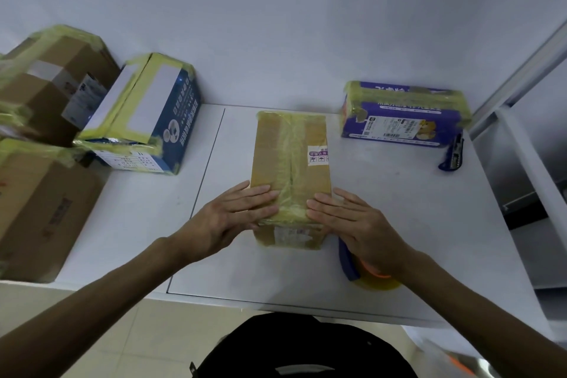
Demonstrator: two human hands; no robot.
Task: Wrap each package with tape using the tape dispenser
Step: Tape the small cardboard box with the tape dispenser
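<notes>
White table point(399, 212) against a white wall point(276, 24). My left hand point(236, 212) and right hand point(352, 218) lie spread flat on the middle box point(290, 163); dispenser point(365, 273) under my right wrist, taped boxes point(144, 113) at left

The tape dispenser point(362, 267) lies mostly under the right hand point(356, 221); only a blue edge, an orange strip and a yellowish roll rim show below the wrist. Both palms cover the near top corners of the brown package point(290, 163), and the label print on its near face is too blurred to read. Far left of the left hand point(233, 212), stacked cardboard boxes point(40, 193) are cut by the frame edge.
</notes>
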